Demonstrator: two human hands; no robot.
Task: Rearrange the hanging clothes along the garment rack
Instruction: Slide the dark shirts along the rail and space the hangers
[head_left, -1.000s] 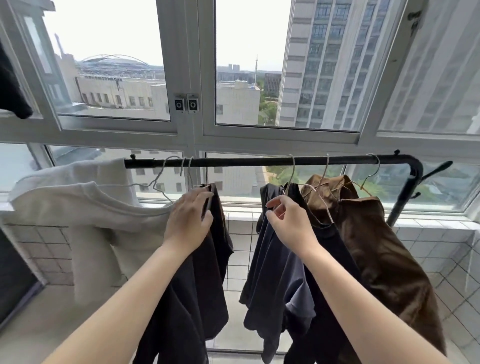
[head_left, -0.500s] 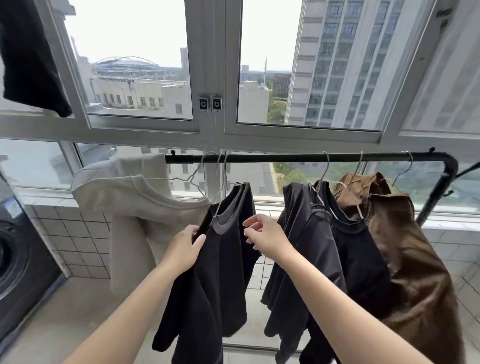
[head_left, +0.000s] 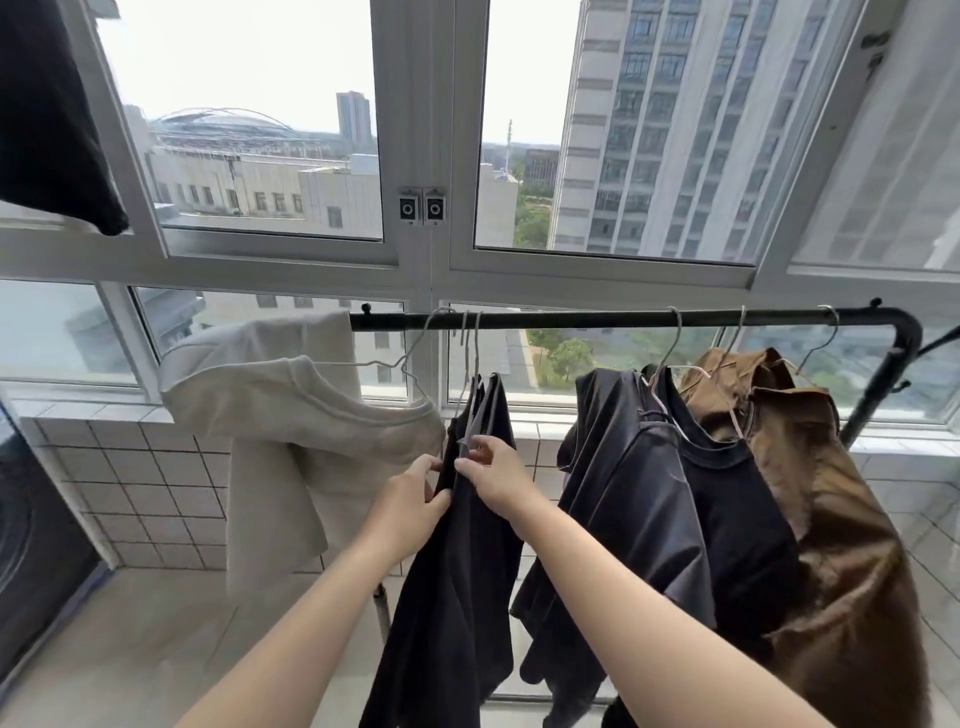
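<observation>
A black rack bar (head_left: 597, 320) runs across below the window. On wire hangers hang, from left to right, a cream sweatshirt (head_left: 291, 415), a black shirt (head_left: 457, 597), a dark grey shirt (head_left: 634, 499), another black top (head_left: 737, 509) and a brown jacket (head_left: 841, 545). My left hand (head_left: 410, 499) and my right hand (head_left: 493, 480) meet at the shoulder of the black shirt. Both pinch its fabric, the right one near the hanger wire.
A white-framed window (head_left: 431, 156) stands behind the rack, above a tiled low wall (head_left: 145, 493). A dark cloth (head_left: 47, 114) hangs at the top left. A washing machine's edge (head_left: 31, 545) shows at the left. The rack's right post (head_left: 878, 395) slants down.
My right hand left the dark grey shirt and moved left to the black shirt. My left hand slid down from the hanger top to the shirt's shoulder. The view shifted left.
</observation>
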